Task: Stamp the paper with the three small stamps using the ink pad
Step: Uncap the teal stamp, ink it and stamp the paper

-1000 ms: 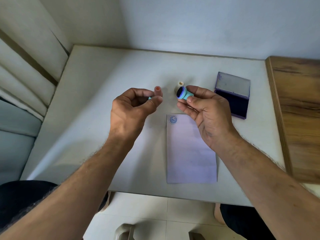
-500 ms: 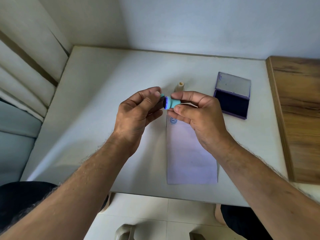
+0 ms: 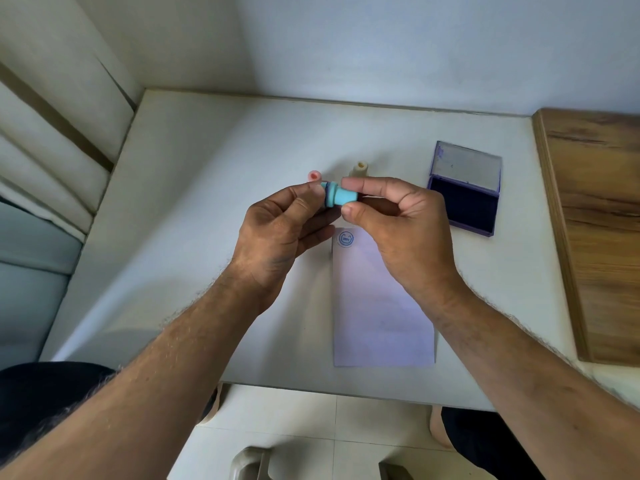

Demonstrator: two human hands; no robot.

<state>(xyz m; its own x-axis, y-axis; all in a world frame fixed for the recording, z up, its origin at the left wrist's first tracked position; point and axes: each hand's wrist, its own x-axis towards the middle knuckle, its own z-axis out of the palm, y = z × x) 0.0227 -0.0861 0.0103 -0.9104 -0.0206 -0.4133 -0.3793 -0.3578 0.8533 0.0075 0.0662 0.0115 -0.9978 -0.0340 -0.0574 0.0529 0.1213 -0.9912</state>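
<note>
Fingers (image 3: pixel 360 184) of both hands pinch blue stamp (image 3: pixel 338 196).

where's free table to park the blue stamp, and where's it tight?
Free: the wide bare stretch of table left of the pink stamp, and the strip between the paper and the wooden board, below the ink pad. Tight: the far middle, where the pink and cream stamp stand behind both hands.

Probably a home: plain white table (image 3: pixel 214 188) in a corner, tiled floor (image 3: pixel 294 427).
</note>
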